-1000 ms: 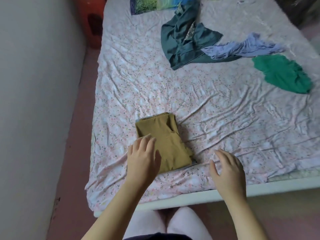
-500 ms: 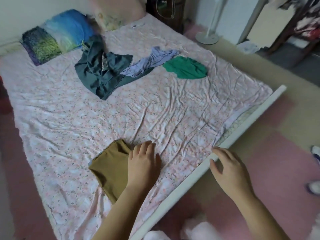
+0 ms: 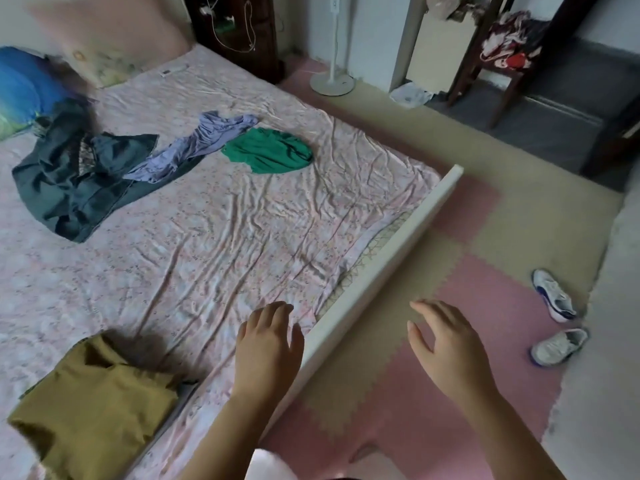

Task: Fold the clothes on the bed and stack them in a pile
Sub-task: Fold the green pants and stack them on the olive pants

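A folded olive-brown garment [image 3: 93,407] lies at the near left corner of the bed [image 3: 207,237], which has a pink floral sheet. Farther back lie three unfolded clothes: a dark teal one [image 3: 79,178], a lavender one [image 3: 201,140] draped over its edge, and a green one [image 3: 270,154] just to the right. My left hand [image 3: 266,344] hovers over the sheet near the white bed rail, fingers relaxed, holding nothing. Past the rail, above the floor mat, my right hand [image 3: 446,348] is spread and empty.
A white bed rail [image 3: 398,258] runs diagonally along the bed's edge. Pink and beige foam mats [image 3: 450,271] cover the floor, with two white shoes [image 3: 554,317] at the right. A fan stand [image 3: 332,81], a wooden chair [image 3: 498,53] and pillows [image 3: 31,84] stand at the back.
My view has swung right. My left hand has come off the olive garment and moved right toward the rail. My right hand has moved from the bed edge to above the floor.
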Demonstrator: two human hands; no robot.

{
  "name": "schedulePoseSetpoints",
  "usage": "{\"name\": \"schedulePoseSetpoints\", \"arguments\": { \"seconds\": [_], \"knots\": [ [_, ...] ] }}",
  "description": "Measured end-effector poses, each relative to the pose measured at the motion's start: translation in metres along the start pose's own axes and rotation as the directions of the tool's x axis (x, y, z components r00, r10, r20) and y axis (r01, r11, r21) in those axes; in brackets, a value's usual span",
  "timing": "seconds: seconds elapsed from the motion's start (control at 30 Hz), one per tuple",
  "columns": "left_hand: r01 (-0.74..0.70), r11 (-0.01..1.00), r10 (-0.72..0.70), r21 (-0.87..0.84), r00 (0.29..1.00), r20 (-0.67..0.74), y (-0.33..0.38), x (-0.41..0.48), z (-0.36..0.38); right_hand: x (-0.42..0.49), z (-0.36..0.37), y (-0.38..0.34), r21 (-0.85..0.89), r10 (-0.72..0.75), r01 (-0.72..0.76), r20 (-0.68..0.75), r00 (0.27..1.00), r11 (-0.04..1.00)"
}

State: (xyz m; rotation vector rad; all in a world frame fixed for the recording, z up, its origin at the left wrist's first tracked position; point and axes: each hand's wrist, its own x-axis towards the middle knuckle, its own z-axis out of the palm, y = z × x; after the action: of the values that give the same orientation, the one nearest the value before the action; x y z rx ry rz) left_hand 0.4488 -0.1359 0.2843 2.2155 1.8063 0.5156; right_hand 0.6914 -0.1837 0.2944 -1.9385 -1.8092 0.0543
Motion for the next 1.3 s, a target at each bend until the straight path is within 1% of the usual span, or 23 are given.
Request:
{"name": "schedulePoseSetpoints", "arguments": {
  "seconds": [0.1,0.2,0.27,0.37,0.47,0.57,0.63,0.77,0.9,0.97,1.07,1.17,1.3],
  "knots": [
    [-0.012,1.000,0.012,-0.010,1.000,0.002,0.049,0.033,0.023,0.029,-0.010,0.053,0.007,-0.005,0.005,0.023,1.000,1.000],
    [-0.014,1.000,0.013,0.010,1.000,0.008,0.074,0.067,0.041,0.067,-0.007,0.089,0.029,-0.015,0.014,0.039,0.999,0.999],
    [0.030,0.999,-0.030,0.032,0.999,0.023,0.078,0.097,0.056,0.105,0.000,0.105,0.041,-0.031,0.029,0.040,0.999,0.999],
    [0.094,0.995,-0.097,0.042,0.993,0.061,0.080,0.150,0.077,0.164,0.020,0.127,0.034,-0.058,0.055,0.090,0.994,0.998],
    [0.131,0.990,-0.135,0.057,0.988,0.079,0.077,0.207,0.095,0.220,0.042,0.150,0.005,-0.081,0.081,0.203,0.976,0.997],
    [0.167,0.983,-0.171,0.071,0.984,0.044,0.079,0.262,0.106,0.278,0.055,0.171,0.011,-0.106,0.107,0.273,0.956,0.994],
    [0.185,0.979,-0.186,0.081,0.982,0.009,0.084,0.300,0.111,0.320,0.064,0.182,0.010,-0.153,0.157,0.292,0.944,0.988],
    [0.286,0.957,-0.284,0.037,0.957,-0.051,0.097,0.360,0.123,0.400,0.088,0.199,0.054,-0.232,0.228,0.355,0.906,0.972],
    [0.411,0.912,-0.410,-0.015,0.905,-0.111,0.106,0.408,0.141,0.480,0.121,0.215,0.164,-0.351,0.311,0.413,0.840,0.936],
    [0.495,0.868,-0.493,-0.024,0.858,-0.142,0.107,0.431,0.150,0.520,0.140,0.220,0.227,-0.420,0.354,0.449,0.788,0.907],
    [0.618,0.786,-0.612,-0.031,0.769,-0.184,0.108,0.463,0.163,0.578,0.170,0.224,0.294,-0.526,0.437,0.474,0.706,0.850],
    [0.704,0.709,-0.696,-0.022,0.696,-0.176,0.096,0.500,0.184,0.629,0.212,0.223,0.368,-0.605,0.481,0.499,0.620,0.796],
    [0.751,0.660,-0.745,-0.022,0.652,-0.141,0.060,0.546,0.222,0.674,0.295,0.221,0.408,-0.618,0.465,0.531,0.579,0.786]
  ]
}}
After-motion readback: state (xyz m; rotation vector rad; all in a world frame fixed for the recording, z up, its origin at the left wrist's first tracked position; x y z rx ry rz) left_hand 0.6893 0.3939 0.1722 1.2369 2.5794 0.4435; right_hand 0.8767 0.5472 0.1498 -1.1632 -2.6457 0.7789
